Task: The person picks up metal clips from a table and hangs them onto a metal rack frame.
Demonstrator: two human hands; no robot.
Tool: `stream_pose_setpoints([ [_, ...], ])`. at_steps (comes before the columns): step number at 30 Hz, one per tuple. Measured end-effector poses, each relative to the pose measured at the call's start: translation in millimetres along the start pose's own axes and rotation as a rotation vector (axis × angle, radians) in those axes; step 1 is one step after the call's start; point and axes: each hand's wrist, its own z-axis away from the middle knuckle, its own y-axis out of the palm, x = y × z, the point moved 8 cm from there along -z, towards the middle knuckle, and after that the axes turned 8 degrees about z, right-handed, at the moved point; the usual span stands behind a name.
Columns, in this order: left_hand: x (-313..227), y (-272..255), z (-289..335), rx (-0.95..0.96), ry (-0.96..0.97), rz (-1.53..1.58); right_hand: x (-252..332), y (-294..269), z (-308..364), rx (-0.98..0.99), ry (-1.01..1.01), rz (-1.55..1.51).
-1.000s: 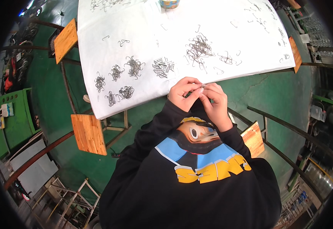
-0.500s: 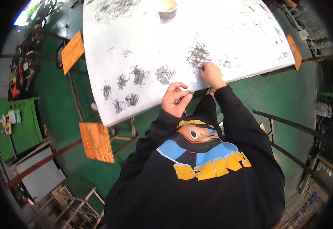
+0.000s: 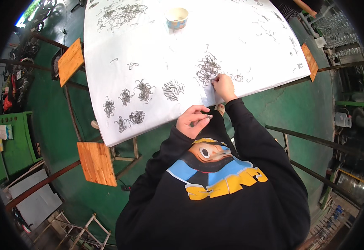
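My left hand (image 3: 193, 121) is just off the table's near edge, thumb and forefinger pinched on a small grey metal piece (image 3: 209, 116). At the near side of a loose pile of dark bent wire hooks (image 3: 208, 68), my right hand (image 3: 224, 88) has its fingertips pressed together. Whatever those fingertips hold is hidden. A heap of short straight metal pieces (image 3: 173, 90) lies left of that pile. Further left are several small clumps of bent wire hooks (image 3: 144, 90).
On the white-covered table (image 3: 148, 50) stand a paper tub (image 3: 177, 18) and a wide scatter of hooks (image 3: 121, 16) at the far left. Wooden stools (image 3: 97, 163) sit around its edges. A person's arm (image 3: 305, 6) shows at the far right. The floor is green.
The view has shifted, so the table sits further left and lower. My right hand stays at the pile's near side. My left hand keeps its pinch, slightly further right relative to the heaps.
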Motion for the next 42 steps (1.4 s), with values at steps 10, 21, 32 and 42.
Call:
stream_pose_setpoints([
  [10,-9.5,10.4,-3.6,0.103,-0.002,-0.077,35.8,11.0,-5.4,0.254,-0.488,0.46],
  [21,-6.2,-20.2,21.2,-0.03,-0.036,-0.162,28.1,-9.5,-21.5,0.421,-0.245,-0.06],
  [32,-7.2,-43.4,32.9,-0.144,-0.045,-0.111,90.7,-46.3,84.6,0.731,0.081,-1.676],
  [42,1.5,-49.9,31.2,-0.199,-0.086,0.128,145.9,-54.8,141.2,0.625,-0.1,-1.259],
])
